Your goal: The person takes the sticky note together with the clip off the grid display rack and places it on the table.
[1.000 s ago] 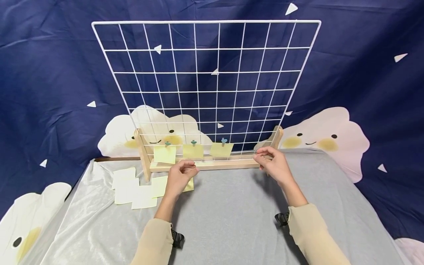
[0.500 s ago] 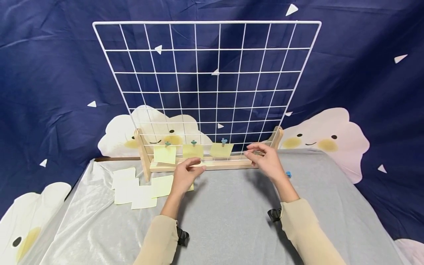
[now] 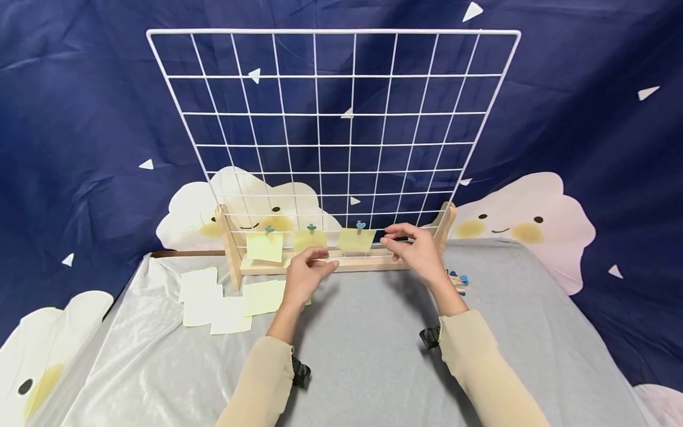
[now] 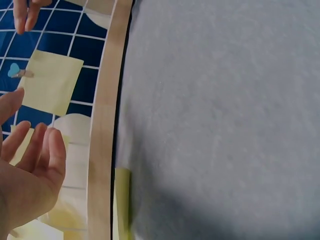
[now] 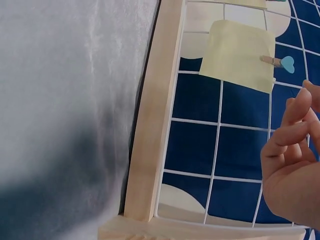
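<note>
Three yellow sticky notes hang low on a white wire grid (image 3: pixel 333 144), each under a small wooden clothespin with a blue-green heart. My left hand (image 3: pixel 305 277) hovers before the middle note (image 3: pixel 309 238), fingers loosely bent and holding nothing. To the right of the rightmost note (image 3: pixel 356 240) is my right hand (image 3: pixel 417 252), its thumb and fingertips close together with nothing visible between them. In the right wrist view, the heart clothespin (image 5: pixel 286 64) grips that note's edge just above my fingertips. The left wrist view shows the same note (image 4: pixel 52 82) beyond my left fingers.
The grid stands in a wooden base (image 3: pixel 368 263) on a grey cloth (image 3: pixel 368 356). Several loose sticky notes (image 3: pixel 205 307) lie at the left. More heart clothespins (image 3: pixel 459 281) lie in a small pile beside my right forearm. A blue curtain (image 3: pixel 603 148) hangs behind.
My left hand has moved right along the base. My right hand has moved left toward the rightmost note, uncovering the clothespin pile. The hung notes have stayed put.
</note>
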`<action>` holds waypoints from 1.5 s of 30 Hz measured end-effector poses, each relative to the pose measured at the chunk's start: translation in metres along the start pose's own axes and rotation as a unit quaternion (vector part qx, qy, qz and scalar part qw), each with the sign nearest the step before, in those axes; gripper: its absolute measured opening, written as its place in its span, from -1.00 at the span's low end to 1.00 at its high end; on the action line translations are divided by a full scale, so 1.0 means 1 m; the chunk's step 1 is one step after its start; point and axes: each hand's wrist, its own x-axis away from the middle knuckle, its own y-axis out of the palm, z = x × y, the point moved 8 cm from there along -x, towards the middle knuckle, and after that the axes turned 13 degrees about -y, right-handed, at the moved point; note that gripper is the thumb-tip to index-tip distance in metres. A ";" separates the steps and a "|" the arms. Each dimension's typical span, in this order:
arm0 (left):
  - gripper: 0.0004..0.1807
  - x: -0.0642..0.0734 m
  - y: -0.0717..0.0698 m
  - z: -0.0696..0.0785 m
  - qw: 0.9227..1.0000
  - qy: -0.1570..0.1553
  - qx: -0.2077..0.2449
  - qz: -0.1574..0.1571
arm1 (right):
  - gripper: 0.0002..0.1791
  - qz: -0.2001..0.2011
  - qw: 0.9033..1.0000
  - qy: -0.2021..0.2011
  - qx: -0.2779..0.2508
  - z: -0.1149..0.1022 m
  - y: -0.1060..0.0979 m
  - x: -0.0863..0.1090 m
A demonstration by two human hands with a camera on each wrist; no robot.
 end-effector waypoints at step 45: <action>-0.61 -0.012 0.031 0.026 0.998 0.023 -0.002 0.063 | -0.66 -0.019 0.995 -0.059 0.083 -0.015 0.046 -0.031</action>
